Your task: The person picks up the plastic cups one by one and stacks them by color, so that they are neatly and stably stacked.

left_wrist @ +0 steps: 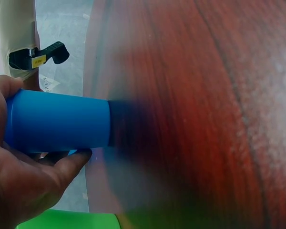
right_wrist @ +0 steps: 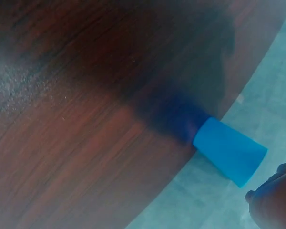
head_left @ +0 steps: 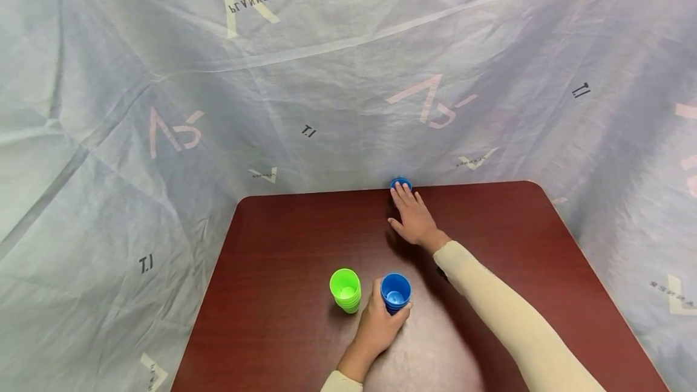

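My left hand grips a stack of blue cups by its sides, thumb on one side and fingers on the other. The left wrist view shows this blue stack on the wood, inside the curl of the hand. Just left of it stands a stack of green cups, only partly visible in the left wrist view. At the table's far edge is a blue cup. My right hand stretches toward it with straight, spread fingers. In the right wrist view, a gap shows between the fingers and that cup.
A dark red wooden table with rounded far corners carries the cups. Grey printed sheeting hangs behind the table and along both sides, close to the far edge. A black strap device sits on the right sleeve.
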A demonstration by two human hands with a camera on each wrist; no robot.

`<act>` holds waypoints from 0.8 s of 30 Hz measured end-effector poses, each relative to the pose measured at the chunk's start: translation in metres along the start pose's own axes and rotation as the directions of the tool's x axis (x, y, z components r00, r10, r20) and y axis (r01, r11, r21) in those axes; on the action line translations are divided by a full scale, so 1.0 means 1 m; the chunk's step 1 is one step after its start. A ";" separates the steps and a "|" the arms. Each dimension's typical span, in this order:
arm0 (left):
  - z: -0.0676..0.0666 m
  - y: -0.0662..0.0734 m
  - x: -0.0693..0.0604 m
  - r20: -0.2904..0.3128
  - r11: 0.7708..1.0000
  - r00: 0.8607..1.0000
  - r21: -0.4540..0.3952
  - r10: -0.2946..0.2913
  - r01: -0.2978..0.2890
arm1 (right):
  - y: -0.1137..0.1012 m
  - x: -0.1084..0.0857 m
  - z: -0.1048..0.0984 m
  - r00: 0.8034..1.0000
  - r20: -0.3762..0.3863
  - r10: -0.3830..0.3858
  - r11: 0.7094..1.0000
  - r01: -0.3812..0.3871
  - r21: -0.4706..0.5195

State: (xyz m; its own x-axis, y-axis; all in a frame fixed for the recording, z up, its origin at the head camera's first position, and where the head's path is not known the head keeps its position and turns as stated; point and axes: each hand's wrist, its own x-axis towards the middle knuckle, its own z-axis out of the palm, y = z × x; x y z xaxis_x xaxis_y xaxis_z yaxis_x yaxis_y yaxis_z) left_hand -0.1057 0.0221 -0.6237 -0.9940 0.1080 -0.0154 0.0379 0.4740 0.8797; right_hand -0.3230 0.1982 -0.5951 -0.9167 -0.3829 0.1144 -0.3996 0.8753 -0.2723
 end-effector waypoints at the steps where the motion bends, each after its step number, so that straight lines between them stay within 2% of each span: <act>1: 0.000 0.000 0.000 0.008 1.000 1.000 -0.004 -0.005 0.005 | 0.002 0.001 0.001 1.000 0.010 0.008 1.000 -0.008 -0.007; 4: 0.000 0.001 0.000 0.017 1.000 1.000 -0.008 -0.009 0.009 | 0.005 0.004 0.003 0.999 0.031 0.030 0.999 -0.030 -0.012; 12: 0.000 -0.001 0.001 -0.006 1.000 1.000 0.015 0.018 -0.018 | 0.009 0.019 0.004 0.994 0.085 0.062 0.998 -0.059 -0.039; 19: 0.000 0.000 0.000 0.010 0.999 1.000 0.028 -0.020 0.020 | 0.012 0.032 0.003 0.988 0.124 0.090 0.993 -0.080 -0.085; 24: 0.000 -0.001 0.000 0.005 0.999 1.000 0.040 -0.017 0.017 | 0.013 0.040 0.003 0.983 0.145 0.114 0.990 -0.100 -0.100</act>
State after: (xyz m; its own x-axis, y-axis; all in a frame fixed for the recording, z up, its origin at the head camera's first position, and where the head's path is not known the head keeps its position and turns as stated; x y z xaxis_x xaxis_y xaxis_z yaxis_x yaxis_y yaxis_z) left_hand -0.1061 0.0216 -0.6242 -0.9940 0.1040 -0.0325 0.0253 0.5107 0.8594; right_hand -0.3648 0.1933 -0.5974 -0.9458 -0.3197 -0.0575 -0.3045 0.9342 -0.1858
